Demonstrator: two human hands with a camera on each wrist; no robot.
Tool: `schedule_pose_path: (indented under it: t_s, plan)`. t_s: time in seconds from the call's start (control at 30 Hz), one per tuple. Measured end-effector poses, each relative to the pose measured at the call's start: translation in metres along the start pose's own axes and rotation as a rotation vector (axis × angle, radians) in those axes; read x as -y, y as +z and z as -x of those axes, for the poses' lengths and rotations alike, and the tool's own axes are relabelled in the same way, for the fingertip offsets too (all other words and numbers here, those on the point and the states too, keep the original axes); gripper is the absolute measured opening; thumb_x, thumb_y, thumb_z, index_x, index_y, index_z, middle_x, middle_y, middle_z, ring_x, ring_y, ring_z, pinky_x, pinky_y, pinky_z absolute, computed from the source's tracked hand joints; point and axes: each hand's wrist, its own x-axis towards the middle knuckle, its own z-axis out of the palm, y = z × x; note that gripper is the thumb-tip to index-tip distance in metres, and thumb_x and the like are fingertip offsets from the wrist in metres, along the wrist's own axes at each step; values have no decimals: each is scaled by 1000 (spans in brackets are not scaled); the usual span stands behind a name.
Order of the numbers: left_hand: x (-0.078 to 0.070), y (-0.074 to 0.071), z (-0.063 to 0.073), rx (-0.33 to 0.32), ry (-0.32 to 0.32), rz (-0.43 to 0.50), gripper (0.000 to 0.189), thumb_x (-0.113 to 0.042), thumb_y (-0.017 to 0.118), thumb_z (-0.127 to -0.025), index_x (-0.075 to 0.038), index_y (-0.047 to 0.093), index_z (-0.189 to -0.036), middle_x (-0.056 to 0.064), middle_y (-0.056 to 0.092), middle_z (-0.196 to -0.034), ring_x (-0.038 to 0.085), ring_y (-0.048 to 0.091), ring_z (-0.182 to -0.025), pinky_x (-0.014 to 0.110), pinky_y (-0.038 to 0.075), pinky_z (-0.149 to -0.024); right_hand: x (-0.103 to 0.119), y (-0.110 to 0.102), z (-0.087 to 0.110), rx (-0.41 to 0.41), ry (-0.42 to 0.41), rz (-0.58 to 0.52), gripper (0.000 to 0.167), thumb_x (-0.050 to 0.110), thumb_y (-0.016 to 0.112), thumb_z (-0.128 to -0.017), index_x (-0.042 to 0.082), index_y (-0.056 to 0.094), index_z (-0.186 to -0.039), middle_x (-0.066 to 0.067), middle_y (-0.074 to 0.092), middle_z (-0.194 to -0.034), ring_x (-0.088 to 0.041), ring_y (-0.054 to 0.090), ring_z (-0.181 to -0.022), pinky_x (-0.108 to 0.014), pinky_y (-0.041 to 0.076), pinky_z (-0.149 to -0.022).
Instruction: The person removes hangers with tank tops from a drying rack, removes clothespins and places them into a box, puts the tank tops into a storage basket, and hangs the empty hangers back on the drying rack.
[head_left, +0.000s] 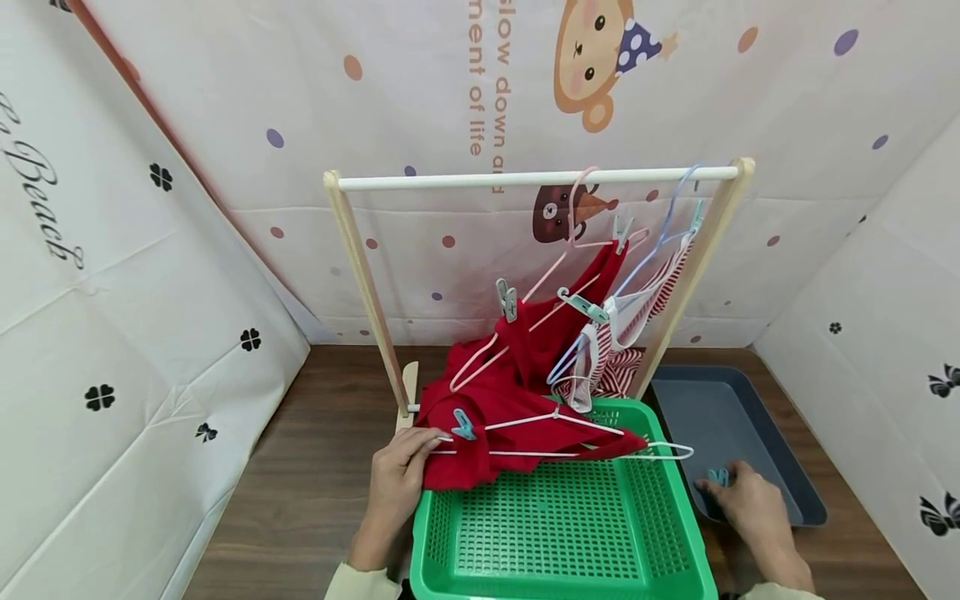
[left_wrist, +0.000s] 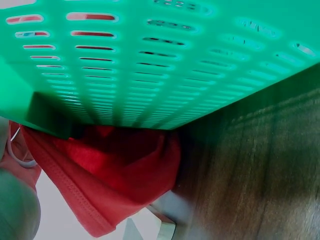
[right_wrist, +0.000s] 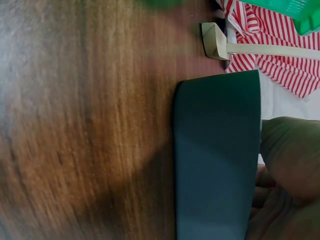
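Observation:
A red garment [head_left: 457,471] on a white hanger [head_left: 525,452] lies across the far part of the green basket [head_left: 705,575]. A blue clothespin [head_left: 463,425] is clipped on its left side. My left hand [head_left: 401,471] grips the hanger's left end and the red cloth. In the left wrist view, the red cloth [left_wrist: 120,175] hangs beside the basket's wall. Over the grey tray [head_left: 720,400], my right hand [head_left: 757,508] pinches another blue clothespin [head_left: 718,477]. In the right wrist view, the tray's side [right_wrist: 215,160] hides that clothespin.
Behind the basket stands a rack with a white rod [head_left: 465,179] and wooden posts. From it hang a red garment on a pink hanger [head_left: 572,208] and a red-striped garment [head_left: 660,287] on a blue hanger [head_left: 671,208], both with clothespins. Patterned cloth surrounds the wooden table [head_left: 270,517].

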Motion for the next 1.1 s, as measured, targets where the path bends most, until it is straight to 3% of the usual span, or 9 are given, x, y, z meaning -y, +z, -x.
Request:
schedule_pose_path:
  t_s: [0.2,0.4,0.87,1.1]
  plan:
    - [-1,0,1,10,-56,-7,28,17,74,-88,-5,82,-106,6,79,-99,29,73,-91,16,54,-92,-2,5,0,-25,-13,-20,52,26,82,-94,-17,55,-107,-23,64,-87,-35,64,-78,-52,54,-67]
    - [-1,1,3,-9,-32,-41,31,18,75,-86,-5,81,-106,6,79,-99,28,74,-90,16,55,-89,-3,6,-1,-47,-48,-29,46,22,81,-94,-16,57,-104,-22,65,-87,-35,66,-78,-54,55,-67]
    - [3,-2,2,34,-43,11,24,14,73,-92,-2,81,-107,9,78,-101,31,72,-93,16,54,-90,-1,3,0,-58,-67,-50,45,22,79,-96,-16,58,-105,-22,65,-87,-35,66,-79,-54,55,-68]
    - [4,-1,2,34,-44,16,25,14,73,-92,-3,81,-108,10,78,-102,31,72,-93,16,54,-90,11,-13,5,-100,-87,-70,49,23,73,-101,-20,57,-117,-31,67,-101,-47,66,-92,-58,56,-74]
